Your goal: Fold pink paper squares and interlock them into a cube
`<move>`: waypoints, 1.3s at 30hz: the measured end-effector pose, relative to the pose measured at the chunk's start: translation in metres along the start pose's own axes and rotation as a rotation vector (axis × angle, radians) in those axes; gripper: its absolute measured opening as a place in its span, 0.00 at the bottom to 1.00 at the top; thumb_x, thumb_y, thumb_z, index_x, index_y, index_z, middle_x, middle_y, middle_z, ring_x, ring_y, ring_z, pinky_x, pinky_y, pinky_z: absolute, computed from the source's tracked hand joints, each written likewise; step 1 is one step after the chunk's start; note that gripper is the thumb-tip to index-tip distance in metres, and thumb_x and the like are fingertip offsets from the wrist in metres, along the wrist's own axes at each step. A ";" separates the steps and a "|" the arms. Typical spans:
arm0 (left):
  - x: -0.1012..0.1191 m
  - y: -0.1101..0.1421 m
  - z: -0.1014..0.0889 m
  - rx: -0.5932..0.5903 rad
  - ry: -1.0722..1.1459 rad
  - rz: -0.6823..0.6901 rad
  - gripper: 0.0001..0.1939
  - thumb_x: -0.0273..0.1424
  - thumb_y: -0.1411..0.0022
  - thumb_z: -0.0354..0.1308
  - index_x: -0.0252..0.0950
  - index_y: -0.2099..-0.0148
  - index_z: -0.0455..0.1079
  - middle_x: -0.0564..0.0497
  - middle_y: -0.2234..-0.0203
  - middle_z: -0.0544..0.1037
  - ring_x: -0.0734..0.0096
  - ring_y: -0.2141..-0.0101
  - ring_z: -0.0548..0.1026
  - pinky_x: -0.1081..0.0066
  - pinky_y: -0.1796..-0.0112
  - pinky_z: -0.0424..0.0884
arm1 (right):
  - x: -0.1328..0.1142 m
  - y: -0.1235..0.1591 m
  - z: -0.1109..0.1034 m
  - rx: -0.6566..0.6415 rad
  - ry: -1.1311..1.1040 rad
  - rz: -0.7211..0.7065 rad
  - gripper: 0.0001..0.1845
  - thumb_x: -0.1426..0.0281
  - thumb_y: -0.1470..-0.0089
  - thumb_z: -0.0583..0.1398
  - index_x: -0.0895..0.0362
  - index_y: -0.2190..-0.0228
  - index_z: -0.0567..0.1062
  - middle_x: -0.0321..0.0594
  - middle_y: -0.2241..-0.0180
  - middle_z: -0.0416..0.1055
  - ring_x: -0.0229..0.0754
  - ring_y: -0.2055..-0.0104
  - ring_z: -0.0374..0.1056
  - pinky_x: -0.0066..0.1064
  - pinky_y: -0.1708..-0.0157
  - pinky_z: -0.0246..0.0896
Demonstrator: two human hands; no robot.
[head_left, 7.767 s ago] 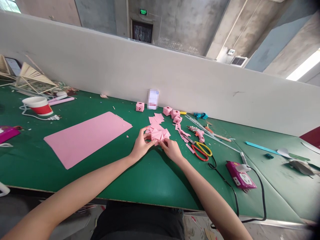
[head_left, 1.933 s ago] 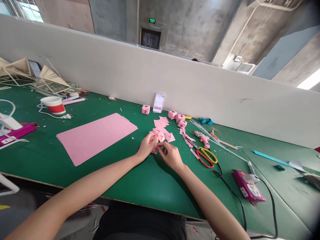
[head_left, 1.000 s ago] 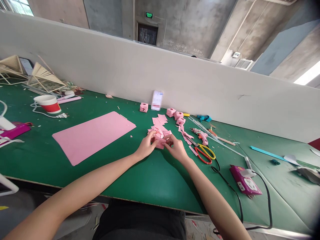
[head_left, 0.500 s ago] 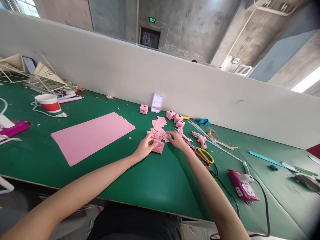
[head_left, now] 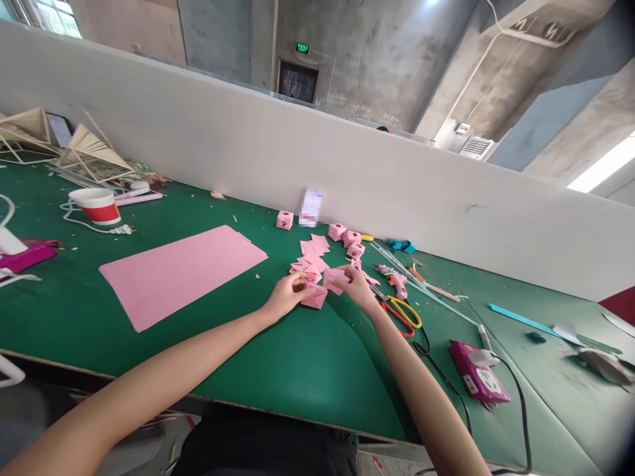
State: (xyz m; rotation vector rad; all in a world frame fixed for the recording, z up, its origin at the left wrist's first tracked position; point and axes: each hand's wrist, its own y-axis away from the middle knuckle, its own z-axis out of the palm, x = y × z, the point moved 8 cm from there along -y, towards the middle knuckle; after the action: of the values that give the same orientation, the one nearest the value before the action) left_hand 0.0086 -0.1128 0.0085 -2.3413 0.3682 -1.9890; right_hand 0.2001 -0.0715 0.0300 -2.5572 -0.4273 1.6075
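My left hand (head_left: 288,297) is closed on a folded pink paper piece (head_left: 314,297), thumb on top, just above the green table. Between the fingers and thumb of my right hand (head_left: 355,285) is a second piece, a small pink paper unit (head_left: 335,280), held close to the first but apart from it. Behind both hands lies a loose pile of folded pink paper pieces (head_left: 313,247). Several finished-looking pink paper cubes (head_left: 352,238) with dark diamond openings stand past the pile, and one more pink cube (head_left: 284,220) sits to their left.
Large pink sheets (head_left: 183,277) lie at the left, with a paper cup (head_left: 95,205) beyond. Scissors (head_left: 404,314), a pink glue gun (head_left: 398,284) and a purple power strip (head_left: 479,373) with a black cord are at the right. A phone (head_left: 311,207) leans on the partition.
My right hand has picked a pink paper unit off the pile and drawn it slightly towards me. My left hand keeps its hold on the folded piece.
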 end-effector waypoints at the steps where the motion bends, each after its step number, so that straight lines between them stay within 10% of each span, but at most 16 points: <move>1: -0.001 0.000 0.000 0.000 0.008 0.004 0.19 0.39 0.45 0.65 0.35 0.54 0.70 0.43 0.60 0.81 0.57 0.58 0.79 0.61 0.56 0.73 | -0.003 0.004 0.003 0.015 -0.008 -0.019 0.21 0.53 0.53 0.65 0.57 0.65 0.72 0.36 0.71 0.71 0.39 0.72 0.64 0.29 0.73 0.59; 17: 0.003 -0.002 0.001 -0.021 0.051 0.106 0.16 0.38 0.46 0.66 0.34 0.60 0.70 0.46 0.61 0.77 0.63 0.60 0.76 0.63 0.56 0.74 | -0.020 0.038 0.040 -0.035 -0.014 -0.082 0.29 0.51 0.35 0.45 0.57 0.66 0.77 0.40 0.69 0.74 0.44 0.64 0.68 0.33 0.63 0.64; 25: 0.005 0.002 -0.001 0.001 -0.036 0.125 0.29 0.34 0.47 0.66 0.38 0.44 0.61 0.49 0.62 0.75 0.64 0.60 0.76 0.67 0.62 0.75 | -0.017 0.035 0.042 -0.007 -0.163 -0.020 0.25 0.49 0.41 0.54 0.57 0.69 0.76 0.37 0.70 0.73 0.42 0.67 0.67 0.32 0.63 0.64; 39: 0.019 0.010 0.004 -0.018 -0.162 0.171 0.26 0.32 0.46 0.67 0.38 0.46 0.64 0.48 0.62 0.77 0.64 0.60 0.77 0.67 0.62 0.75 | -0.022 0.036 0.021 0.120 -0.079 -0.072 0.21 0.53 0.45 0.60 0.59 0.67 0.79 0.40 0.73 0.75 0.41 0.73 0.67 0.31 0.71 0.62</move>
State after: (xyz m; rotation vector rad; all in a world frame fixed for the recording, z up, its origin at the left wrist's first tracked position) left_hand 0.0139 -0.1268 0.0244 -2.3710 0.5575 -1.7155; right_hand 0.1791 -0.1134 0.0320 -2.3708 -0.4108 1.6604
